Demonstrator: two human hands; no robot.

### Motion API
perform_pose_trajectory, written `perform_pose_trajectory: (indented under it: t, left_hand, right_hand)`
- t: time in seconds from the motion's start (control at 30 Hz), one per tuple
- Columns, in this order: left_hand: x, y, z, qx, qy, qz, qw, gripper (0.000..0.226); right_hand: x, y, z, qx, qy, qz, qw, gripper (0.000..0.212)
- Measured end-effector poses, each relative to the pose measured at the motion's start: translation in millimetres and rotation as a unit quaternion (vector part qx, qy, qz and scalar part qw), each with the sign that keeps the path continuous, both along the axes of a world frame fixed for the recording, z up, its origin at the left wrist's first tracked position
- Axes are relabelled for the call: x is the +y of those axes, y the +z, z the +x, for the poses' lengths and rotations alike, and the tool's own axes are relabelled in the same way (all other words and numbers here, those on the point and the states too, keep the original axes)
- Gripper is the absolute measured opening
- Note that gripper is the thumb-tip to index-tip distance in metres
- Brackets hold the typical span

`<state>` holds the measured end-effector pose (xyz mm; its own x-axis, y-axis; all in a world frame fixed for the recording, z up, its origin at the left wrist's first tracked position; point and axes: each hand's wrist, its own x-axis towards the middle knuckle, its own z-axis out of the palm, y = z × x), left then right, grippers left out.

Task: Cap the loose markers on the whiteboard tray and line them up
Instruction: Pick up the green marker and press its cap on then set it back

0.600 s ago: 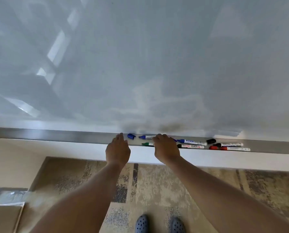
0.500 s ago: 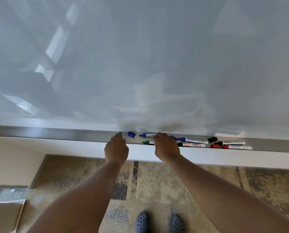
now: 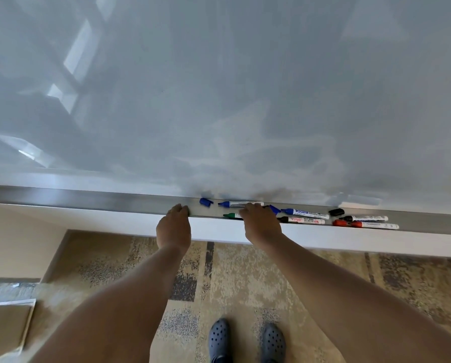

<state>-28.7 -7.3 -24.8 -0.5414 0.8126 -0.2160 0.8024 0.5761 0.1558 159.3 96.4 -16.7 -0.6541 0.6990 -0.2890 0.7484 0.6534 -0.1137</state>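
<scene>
The metal whiteboard tray (image 3: 88,201) runs across the view. My left hand (image 3: 174,227) rests its fingertips on the tray's front edge, where a small dark green bit shows beside them. My right hand (image 3: 261,224) curls over the body of an uncapped green marker (image 3: 229,215), its fingers reaching an uncapped blue marker (image 3: 236,204) behind. A loose blue cap (image 3: 206,202) lies between the hands. Right of my hand lie a second blue cap (image 3: 274,208), a blue marker (image 3: 307,213), a black marker (image 3: 301,220), a black cap (image 3: 336,212), another black marker (image 3: 367,218) and a red marker (image 3: 371,225).
The whiteboard (image 3: 219,87) rises straight behind the tray. Below are a patterned carpet (image 3: 245,279) and my two blue clogs (image 3: 245,341). A cardboard box (image 3: 4,326) stands at the lower left. The tray's left stretch carries nothing.
Both hands stay almost in place on the tray. The left fingertips have settled slightly onto its front edge. No marker has visibly moved.
</scene>
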Motion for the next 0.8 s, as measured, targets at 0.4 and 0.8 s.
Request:
perform_pose_trajectory:
  t: [0.4,0.8]
  left_hand:
    - [7.1,-5.9,0.4,-0.003,0.001,0.029,1.0,0.029]
    - [17.0,18.2,15.9,-0.052,0.005,0.115,0.992,0.026]
  right_hand:
    - [7.5,-0.8,-3.9,0.027,0.007,0.011,1.0,0.033]
    - [7.4,25.0,-5.0,0.134,-0.008,-0.008,0.991,0.038]
